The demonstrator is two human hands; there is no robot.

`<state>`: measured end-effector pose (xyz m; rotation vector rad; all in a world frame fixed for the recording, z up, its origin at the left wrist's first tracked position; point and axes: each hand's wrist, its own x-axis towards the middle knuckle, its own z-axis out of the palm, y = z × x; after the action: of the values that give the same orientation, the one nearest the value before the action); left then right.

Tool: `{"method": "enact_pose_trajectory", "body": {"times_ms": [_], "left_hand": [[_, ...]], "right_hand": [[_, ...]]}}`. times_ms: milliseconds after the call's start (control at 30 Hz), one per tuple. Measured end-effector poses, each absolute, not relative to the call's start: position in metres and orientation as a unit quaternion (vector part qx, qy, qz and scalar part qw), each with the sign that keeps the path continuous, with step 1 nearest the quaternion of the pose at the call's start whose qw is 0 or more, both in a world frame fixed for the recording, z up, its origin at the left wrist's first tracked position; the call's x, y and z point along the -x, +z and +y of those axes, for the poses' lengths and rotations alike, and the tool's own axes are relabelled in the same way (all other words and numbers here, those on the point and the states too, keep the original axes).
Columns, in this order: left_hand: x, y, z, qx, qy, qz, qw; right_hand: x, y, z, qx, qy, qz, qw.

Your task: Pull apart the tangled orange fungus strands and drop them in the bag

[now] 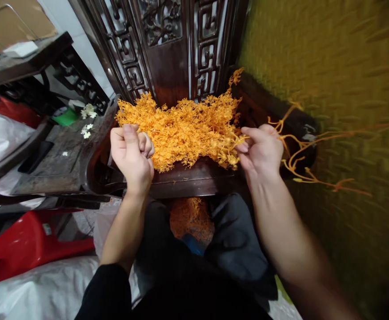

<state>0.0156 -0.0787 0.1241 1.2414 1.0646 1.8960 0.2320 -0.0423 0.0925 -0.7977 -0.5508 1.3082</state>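
Note:
A thick heap of orange plastic sprigs [187, 133], with fine curled tips, lies across the dark wooden chair seat [190, 182]. At the heap's left end is my left hand [132, 153], its fingers curled in and the thumb on top. Whatever it may hold is hidden. My right hand [262, 149], at the heap's right end, pinches orange branching stems [294, 160]. These stick out past the back of the hand to the right, long and thin, over the yellow surface.
Behind the heap rises the carved chair back [167, 66]. A textured yellow surface [341, 80] stands at right. To the left are a dark wooden seat [57, 164] with small pale flower pieces [87, 129] and green tape [64, 116]. A red plastic stool [27, 244] lies lower left.

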Motion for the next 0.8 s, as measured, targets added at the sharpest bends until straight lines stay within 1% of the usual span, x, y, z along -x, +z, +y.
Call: {"method": "enact_pose_trajectory", "body": {"times_ms": [67,167,233,333,400,567,667,800], "left_hand": [[-0.014,0.122,-0.072,-0.462,0.708,0.390,0.365],[-0.022,0.113,-0.068,-0.507,0.640,0.366,0.447],[-0.028,0.110,-0.069,-0.519,0.622,0.352,0.469],[-0.031,0.111,-0.075,-0.531,0.599,0.358,0.480],[-0.030,0.115,-0.079,-0.566,0.561,0.373,0.475],[-0.037,0.121,-0.081,-0.732,0.408,0.398,0.374],[-0.046,0.119,-0.078,-0.758,0.341,0.387,0.399],[-0.049,0.115,-0.075,-0.747,0.332,0.362,0.449]], "right_hand": [[-0.234,0.095,-0.044,0.350,0.568,-0.243,0.704],[-0.226,0.101,-0.052,0.305,0.625,-0.301,0.653],[-0.220,0.103,-0.057,0.286,0.633,-0.329,0.640],[-0.217,0.104,-0.062,0.286,0.620,-0.350,0.641],[-0.215,0.104,-0.064,0.279,0.622,-0.364,0.634],[-0.206,0.104,-0.067,0.247,0.598,-0.416,0.638],[-0.201,0.103,-0.068,0.257,0.572,-0.440,0.642],[-0.198,0.101,-0.068,0.257,0.565,-0.430,0.656]]}}
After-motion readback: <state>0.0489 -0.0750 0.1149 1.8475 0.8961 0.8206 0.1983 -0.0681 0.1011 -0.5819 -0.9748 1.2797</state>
